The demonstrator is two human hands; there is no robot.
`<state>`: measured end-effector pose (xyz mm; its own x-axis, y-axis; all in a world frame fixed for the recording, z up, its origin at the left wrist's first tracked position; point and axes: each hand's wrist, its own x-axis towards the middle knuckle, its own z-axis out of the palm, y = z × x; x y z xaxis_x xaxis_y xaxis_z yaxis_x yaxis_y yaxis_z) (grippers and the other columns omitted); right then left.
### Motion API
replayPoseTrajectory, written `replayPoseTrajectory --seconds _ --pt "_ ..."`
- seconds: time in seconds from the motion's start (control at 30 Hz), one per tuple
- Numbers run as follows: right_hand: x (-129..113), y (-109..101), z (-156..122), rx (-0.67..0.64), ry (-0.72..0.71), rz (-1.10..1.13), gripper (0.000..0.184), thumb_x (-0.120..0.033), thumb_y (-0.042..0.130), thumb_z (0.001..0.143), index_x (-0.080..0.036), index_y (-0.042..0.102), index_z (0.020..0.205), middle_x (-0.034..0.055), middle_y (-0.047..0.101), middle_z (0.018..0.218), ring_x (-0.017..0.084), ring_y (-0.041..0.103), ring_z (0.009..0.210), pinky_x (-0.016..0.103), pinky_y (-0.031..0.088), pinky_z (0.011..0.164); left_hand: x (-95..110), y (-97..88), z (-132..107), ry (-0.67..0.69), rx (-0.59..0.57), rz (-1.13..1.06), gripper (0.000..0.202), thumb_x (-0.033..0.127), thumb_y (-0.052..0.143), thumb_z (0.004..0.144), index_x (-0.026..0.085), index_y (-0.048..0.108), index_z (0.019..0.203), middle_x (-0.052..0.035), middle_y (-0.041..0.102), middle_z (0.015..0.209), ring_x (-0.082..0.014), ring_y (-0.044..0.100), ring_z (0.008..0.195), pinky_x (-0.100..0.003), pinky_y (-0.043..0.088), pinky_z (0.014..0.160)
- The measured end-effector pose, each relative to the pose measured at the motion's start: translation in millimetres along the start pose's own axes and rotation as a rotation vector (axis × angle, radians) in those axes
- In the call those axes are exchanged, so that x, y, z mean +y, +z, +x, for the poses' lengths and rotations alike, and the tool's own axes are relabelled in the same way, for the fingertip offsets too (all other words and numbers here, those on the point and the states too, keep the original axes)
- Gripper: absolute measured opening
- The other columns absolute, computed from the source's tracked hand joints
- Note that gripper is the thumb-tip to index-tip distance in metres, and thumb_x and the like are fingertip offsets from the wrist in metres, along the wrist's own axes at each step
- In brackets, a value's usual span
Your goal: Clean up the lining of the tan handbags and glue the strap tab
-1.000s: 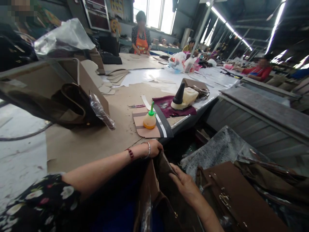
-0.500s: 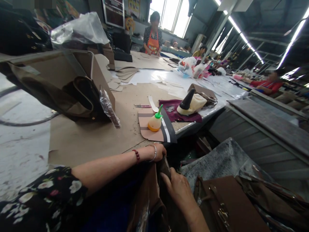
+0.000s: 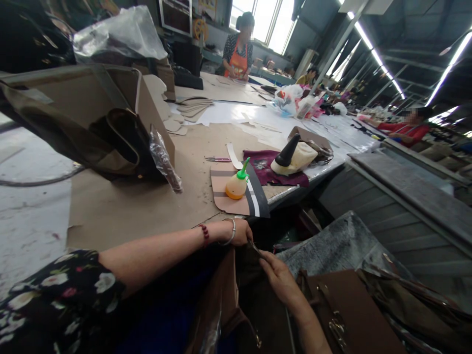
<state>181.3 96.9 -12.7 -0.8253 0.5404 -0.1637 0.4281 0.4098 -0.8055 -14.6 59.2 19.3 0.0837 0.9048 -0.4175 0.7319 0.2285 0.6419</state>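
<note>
Table [image 3: 33, 211] was the biggest thing by far, white-topped, stretching out ahead of both hands and off to the left. Brown paper [image 3: 121, 216] covered a wide patch of it, right by the left grip [image 3: 241, 231]. Way out ahead of both grips, a person in an orange apron [image 3: 238, 54] was at the far side.

Next size down, a standing bag [image 3: 92, 118] sat on the paper, left of the left grip and farther out, with a plastic-wrapped bit hanging off its side. The brown bag [image 3: 254, 285] was right at and below the grips, off the table's near edge: left fingers pinched its top edge, and the right grip [image 3: 279, 275] had the same edge just beside them, so both were clamped on it. Another bag with gold-colored clasps [image 3: 357, 305] lay to the right of the right grip.

Smaller stuff: maroon cloth [image 3: 258, 162] ahead of the grips, carrying a pale lump [image 3: 300, 157] and a black cone [image 3: 288, 150] (couldn't tell if those two were joined). Nearer the left grip was a striped tan piece [image 3: 236, 206] with a green-spouted bottle [image 3: 236, 184] standing on it. Tiniest was some pinkish snips-looking tool [image 3: 218, 159], just past that piece.
</note>
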Motion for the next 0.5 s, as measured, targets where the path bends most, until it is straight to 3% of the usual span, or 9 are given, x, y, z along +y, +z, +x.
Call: replayPoseTrajectory --seconds 0.07,0.2,0.33,0.5 --pt "-6.7 -2.5 1.8 -0.024 -0.009 0.015 0.027 -0.033 0.035 0.086 -0.019 0.051 0.102 0.0047 0.058 0.102 0.017 0.051 0.099 0.027 0.037 0.086 -0.2 0.1 0.0 -0.007 -0.005 -0.003 0.033 0.011 0.049 0.065 0.020 0.068 0.090 -0.0012 0.068 0.077 -0.0132 0.057 0.064 -0.017 0.042 0.057" --pt "-24.0 -6.1 4.6 -0.066 0.079 -0.246 0.027 -0.040 0.036 0.085 -0.021 0.055 0.084 0.0016 0.062 0.076 0.017 0.058 0.074 0.024 0.039 0.063 3.2 0.6 0.3 -0.018 -0.017 -0.005 0.034 0.010 0.049 0.064 0.021 0.068 0.090 -0.0009 0.067 0.076 -0.0136 0.057 0.064 -0.018 0.042 0.058" --pt "-31.2 1.0 12.0 0.040 0.150 -0.595 0.031 -0.041 0.033 0.087 -0.022 0.054 0.075 0.0016 0.062 0.065 0.018 0.059 0.066 0.024 0.030 0.054 8.2 1.0 1.2 -0.038 -0.015 -0.003 0.032 0.012 0.050 0.064 0.020 0.069 0.090 -0.0031 0.067 0.077 -0.0173 0.057 0.069 -0.022 0.041 0.058" --pt "-25.7 12.5 14.4 0.133 0.123 -0.695 0.033 -0.034 0.028 0.090 -0.021 0.054 0.075 0.0014 0.064 0.067 0.015 0.061 0.064 0.024 0.026 0.051 11.8 3.9 0.2 -0.033 -0.014 -0.002 0.032 0.015 0.047 0.065 0.020 0.069 0.087 -0.0028 0.067 0.072 -0.0172 0.058 0.063 -0.021 0.038 0.049"
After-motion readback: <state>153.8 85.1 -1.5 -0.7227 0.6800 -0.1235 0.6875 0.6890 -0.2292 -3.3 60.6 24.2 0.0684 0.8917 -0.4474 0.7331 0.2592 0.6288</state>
